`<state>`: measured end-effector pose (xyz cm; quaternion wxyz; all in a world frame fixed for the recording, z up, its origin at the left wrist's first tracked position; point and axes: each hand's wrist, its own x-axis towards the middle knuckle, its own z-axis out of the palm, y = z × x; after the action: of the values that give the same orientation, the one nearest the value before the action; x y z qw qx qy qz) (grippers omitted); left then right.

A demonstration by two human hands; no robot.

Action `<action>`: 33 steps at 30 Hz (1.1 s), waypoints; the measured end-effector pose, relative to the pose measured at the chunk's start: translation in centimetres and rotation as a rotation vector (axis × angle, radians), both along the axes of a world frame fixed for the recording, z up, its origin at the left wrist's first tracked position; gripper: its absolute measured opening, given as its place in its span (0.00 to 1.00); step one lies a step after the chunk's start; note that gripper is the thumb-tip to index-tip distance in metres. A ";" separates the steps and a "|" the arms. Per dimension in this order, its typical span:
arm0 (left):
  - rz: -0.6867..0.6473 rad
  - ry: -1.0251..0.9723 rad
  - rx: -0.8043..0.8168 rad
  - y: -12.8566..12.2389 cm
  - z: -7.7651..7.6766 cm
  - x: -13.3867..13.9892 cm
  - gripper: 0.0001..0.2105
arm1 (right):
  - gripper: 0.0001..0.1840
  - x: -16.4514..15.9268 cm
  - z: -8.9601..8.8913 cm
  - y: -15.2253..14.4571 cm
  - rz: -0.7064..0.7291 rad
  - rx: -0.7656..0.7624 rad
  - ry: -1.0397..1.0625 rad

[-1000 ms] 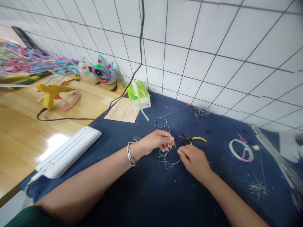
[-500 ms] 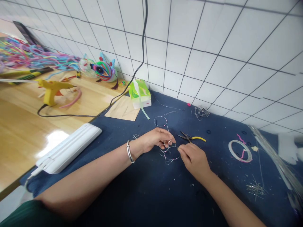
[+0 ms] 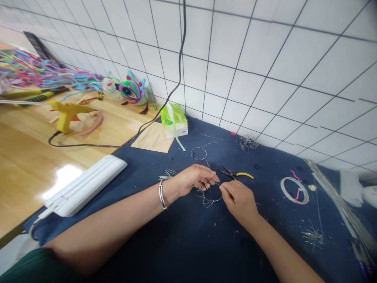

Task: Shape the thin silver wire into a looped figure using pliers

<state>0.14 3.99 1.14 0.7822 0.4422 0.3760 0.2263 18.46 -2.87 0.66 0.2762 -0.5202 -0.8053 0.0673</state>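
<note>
A thin wire ring with small pink beads and loose wire loops hangs between my hands over the dark blue cloth. My left hand has its fingertips closed on the ring's upper left, with a silver bangle at the wrist. Thumb and forefinger of my right hand pinch the ring's right side. Another wire ring lies on the cloth just beyond my left hand. Yellow-handled pliers rest behind my right hand. The fingertips partly hide the wire, so its exact path there is unclear.
A white power strip lies at left, near a yellow glue gun and its cable. Behind stands a green tissue box. On the right are a tape roll, wire scraps and a long wire bundle.
Both hands stay close together on the beaded ring. My left fingers have curled lower and nearer the right fingertips. The whole view has shifted slightly.
</note>
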 end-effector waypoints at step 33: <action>0.139 -0.026 -0.017 -1.2 0.8 0.8 0.14 | 0.12 0.2 0.0 -0.4 0.003 0.082 -0.097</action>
<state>0.94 2.75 1.94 0.7732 0.4055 0.3975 0.2824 18.62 -3.29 0.64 0.2579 -0.5101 -0.8205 0.0095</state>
